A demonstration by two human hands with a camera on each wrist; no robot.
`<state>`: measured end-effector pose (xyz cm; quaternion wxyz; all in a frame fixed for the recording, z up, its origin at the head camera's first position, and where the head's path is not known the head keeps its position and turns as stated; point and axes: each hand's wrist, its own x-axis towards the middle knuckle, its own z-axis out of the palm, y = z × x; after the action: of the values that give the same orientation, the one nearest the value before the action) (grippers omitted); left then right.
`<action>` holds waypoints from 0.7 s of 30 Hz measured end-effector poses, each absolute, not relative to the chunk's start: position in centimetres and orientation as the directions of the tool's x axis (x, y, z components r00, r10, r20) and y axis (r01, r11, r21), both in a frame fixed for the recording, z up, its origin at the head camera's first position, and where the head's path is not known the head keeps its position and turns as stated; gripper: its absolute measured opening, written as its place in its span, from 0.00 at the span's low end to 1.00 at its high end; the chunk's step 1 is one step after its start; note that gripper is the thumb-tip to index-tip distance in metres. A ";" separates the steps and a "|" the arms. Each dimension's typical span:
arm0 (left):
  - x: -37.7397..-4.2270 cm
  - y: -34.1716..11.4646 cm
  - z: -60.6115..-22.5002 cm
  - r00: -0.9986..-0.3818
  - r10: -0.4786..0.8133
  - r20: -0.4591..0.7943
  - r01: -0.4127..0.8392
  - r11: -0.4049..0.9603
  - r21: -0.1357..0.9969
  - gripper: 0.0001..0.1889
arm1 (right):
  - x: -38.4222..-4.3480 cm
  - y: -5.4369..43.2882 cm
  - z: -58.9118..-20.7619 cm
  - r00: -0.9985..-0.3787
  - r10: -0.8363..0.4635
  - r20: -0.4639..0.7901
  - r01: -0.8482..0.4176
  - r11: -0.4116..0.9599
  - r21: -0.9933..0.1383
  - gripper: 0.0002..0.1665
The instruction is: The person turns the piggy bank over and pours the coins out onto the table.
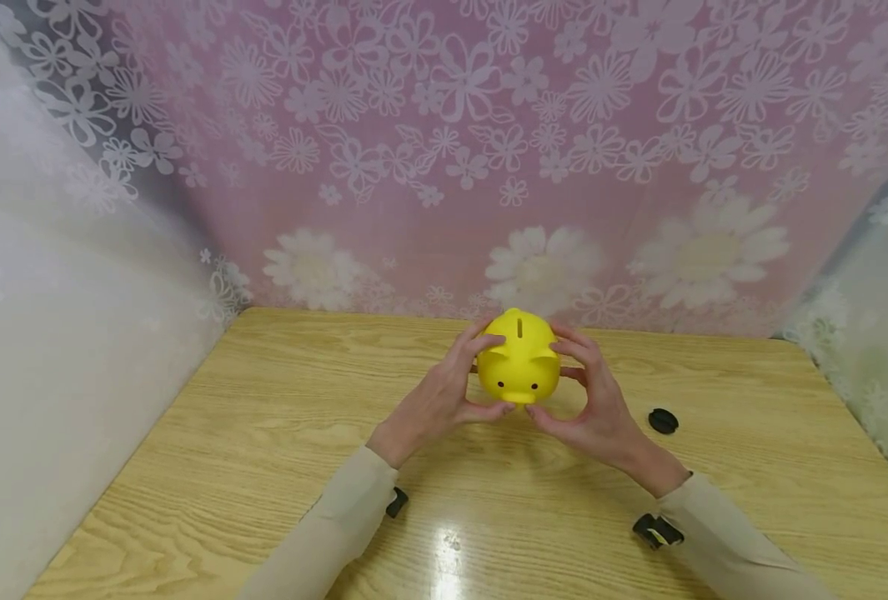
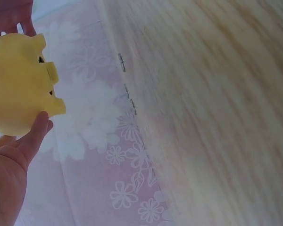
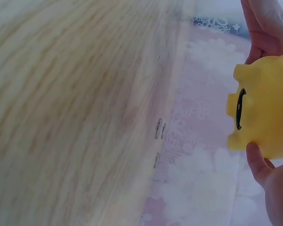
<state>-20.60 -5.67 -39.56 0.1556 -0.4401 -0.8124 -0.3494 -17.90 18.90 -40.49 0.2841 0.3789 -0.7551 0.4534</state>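
Note:
A yellow piggy bank (image 1: 519, 367) faces me, gripped from both sides and raised over the wooden table. Its coin slot shows on top. My left hand (image 1: 447, 396) curls round one flank, with the thumb under the snout. On the opposite flank my right hand (image 1: 601, 417) holds it the same way, thumb tips close together. In the right wrist view, a dark opening shows on the underside of the piggy bank (image 3: 269, 110) between stubby feet. A round black plug (image 1: 663, 421) lies on the table, right of my right hand.
Several small thin metallic pieces (image 2: 133, 106) lie near the far edge of the table (image 2: 217, 117); the hands and piggy bank hide them in the head view. A pink flowered curtain (image 1: 444, 167) hangs behind the table, with pale cloth at both sides.

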 end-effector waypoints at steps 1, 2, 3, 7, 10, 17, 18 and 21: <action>-20.5 -5.7 -39.5 -0.576 0.605 0.550 0.815 0.367 0.449 0.45 | -17.8 18.9 -40.5 -0.568 -0.314 0.761 -0.818 0.314 -0.481 0.47; -20.5 -5.7 -39.5 -0.586 0.604 0.540 0.806 0.368 0.464 0.46 | -17.7 19.0 -40.4 -0.587 -0.313 0.747 -0.805 0.326 -0.496 0.48; -20.5 -5.8 -39.6 -0.597 0.600 0.532 0.797 0.369 0.478 0.46 | -17.6 19.0 -40.4 -0.605 -0.311 0.733 -0.791 0.336 -0.511 0.49; -20.4 -5.8 -39.7 -0.622 0.584 0.521 0.775 0.366 0.515 0.47 | -17.4 18.9 -40.2 -0.650 -0.300 0.698 -0.753 0.376 -0.540 0.55; -20.4 -5.7 -39.7 -0.633 0.570 0.524 0.768 0.375 0.519 0.46 | -17.3 18.8 -40.0 -0.664 -0.285 0.691 -0.737 0.406 -0.541 0.57; -20.2 -5.5 -39.4 -0.706 0.530 0.470 0.702 0.432 0.567 0.47 | -16.9 18.4 -39.6 -0.748 -0.231 0.622 -0.647 0.463 -0.606 0.55; -20.2 -5.5 -39.4 -0.720 0.524 0.454 0.685 0.437 0.583 0.46 | -16.8 18.3 -39.5 -0.768 -0.226 0.600 -0.626 0.467 -0.625 0.54; -20.1 -5.5 -39.3 -0.762 0.510 0.399 0.629 0.437 0.643 0.44 | -16.6 18.2 -39.2 -0.833 -0.206 0.514 -0.544 0.476 -0.691 0.51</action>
<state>-20.11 -5.52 -39.29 0.0725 -0.3371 -0.8446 -0.4096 -16.61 18.24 -39.22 0.1836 0.2234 -0.8393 0.4604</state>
